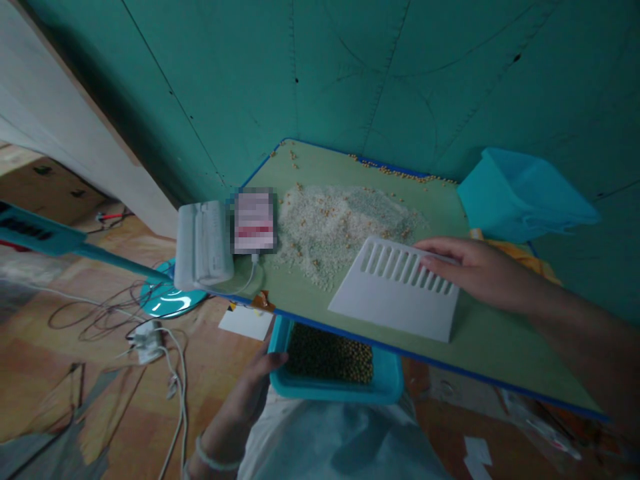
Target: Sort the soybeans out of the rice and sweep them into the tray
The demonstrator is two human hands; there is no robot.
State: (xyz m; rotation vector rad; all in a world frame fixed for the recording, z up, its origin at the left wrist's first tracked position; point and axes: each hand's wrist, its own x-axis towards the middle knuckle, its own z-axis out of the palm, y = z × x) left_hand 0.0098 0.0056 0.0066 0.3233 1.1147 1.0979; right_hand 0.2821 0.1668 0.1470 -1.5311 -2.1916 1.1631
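Note:
My right hand (pixel 457 267) grips a flat white slotted plastic plate (pixel 395 307) by its slotted end, above the front part of the table (pixel 305 303). Just beyond the plate's upper left side lies a spread heap of white rice-like grains (pixel 325 230), with yellow beans scattered through it. Below the table's front edge, my left hand (pixel 257 373) holds the left rim of a turquoise basin (pixel 340 393). Dark green and yellow beans (pixel 333 357) lie in the basin.
A white device (pixel 203 245) and a phone-like screen (pixel 254 221) with a cable stand at the table's left. An angular turquoise container (pixel 520 193) is at the back right. More yellow beans line the back edge. Cables and a power strip (pixel 147 341) lie on the floor.

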